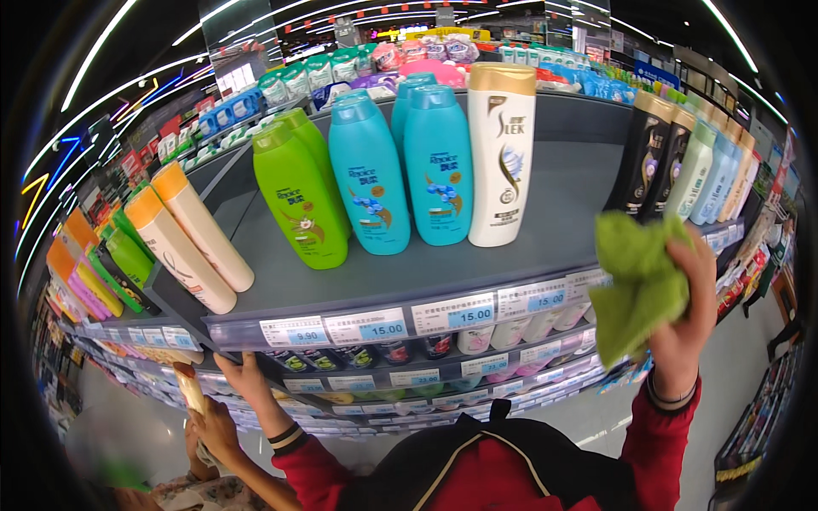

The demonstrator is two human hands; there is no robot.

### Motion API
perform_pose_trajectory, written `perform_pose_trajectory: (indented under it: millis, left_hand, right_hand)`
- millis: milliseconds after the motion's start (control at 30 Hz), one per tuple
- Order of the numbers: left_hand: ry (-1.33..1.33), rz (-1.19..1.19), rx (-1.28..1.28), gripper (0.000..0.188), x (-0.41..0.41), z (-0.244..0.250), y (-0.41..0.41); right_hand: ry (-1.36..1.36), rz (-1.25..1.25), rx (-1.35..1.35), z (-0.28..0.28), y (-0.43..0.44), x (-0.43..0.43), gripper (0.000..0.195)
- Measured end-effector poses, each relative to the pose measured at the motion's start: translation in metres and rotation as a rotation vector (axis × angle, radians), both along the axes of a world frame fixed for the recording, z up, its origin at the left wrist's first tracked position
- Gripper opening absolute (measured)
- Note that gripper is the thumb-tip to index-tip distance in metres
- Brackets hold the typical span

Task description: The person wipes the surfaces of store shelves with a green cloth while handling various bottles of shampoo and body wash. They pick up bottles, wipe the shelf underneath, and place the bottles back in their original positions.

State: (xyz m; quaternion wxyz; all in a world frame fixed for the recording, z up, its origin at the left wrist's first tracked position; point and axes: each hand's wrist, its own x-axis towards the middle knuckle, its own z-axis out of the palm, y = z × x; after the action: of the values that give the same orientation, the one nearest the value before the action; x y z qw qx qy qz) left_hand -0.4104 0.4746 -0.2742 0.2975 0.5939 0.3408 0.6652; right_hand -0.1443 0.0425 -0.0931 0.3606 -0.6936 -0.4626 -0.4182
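A green cloth (639,281) is held in my right hand (693,306), in front of the right end of the grey top shelf (396,268). My left hand (246,377) rests against the shelf's front edge at the lower left; whether its fingers grip the edge I cannot tell. Green Rejoice shampoo bottles (303,198), blue Rejoice bottles (441,172) and a white Slek bottle with a gold cap (501,160) stand upright on the shelf. Black bottles with gold caps (642,160) stand behind the cloth, towards the right.
Cream bottles with orange caps (185,249) lean at the left. Price tags (364,326) line the shelf edge, with stocked lower shelves beneath. Another person's hands (214,425) hold a cream bottle with a brown cap (190,386) at the lower left. Packaged goods stand beyond the shelf.
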Motion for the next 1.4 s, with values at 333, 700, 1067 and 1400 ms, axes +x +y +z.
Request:
perform_pose_trajectory:
  millis: [333, 700, 1067, 1400]
  left_hand:
    - [-0.020, -0.068, 0.006, 0.044, 0.003, 0.001, 0.007]
    - [-0.081, 0.099, 0.167, 0.052, 0.007, -0.005, -0.028]
    - [0.277, -0.310, 1.018, 0.039, 0.081, 0.189, -0.167]
    - [1.128, -0.417, 1.140, 0.043, 0.227, 0.340, -0.175]
  right_hand:
    - [0.207, -0.261, -0.609, 0.022, 0.088, 0.064, 0.031]
    - [0.171, -0.344, -0.374, 0.024, 0.091, 0.062, 0.025]
    - [0.075, -0.148, -0.212, 0.014, 0.015, -0.033, 0.042]
    - [0.094, -0.159, -0.335, -0.013, 0.033, -0.009, 0.046]
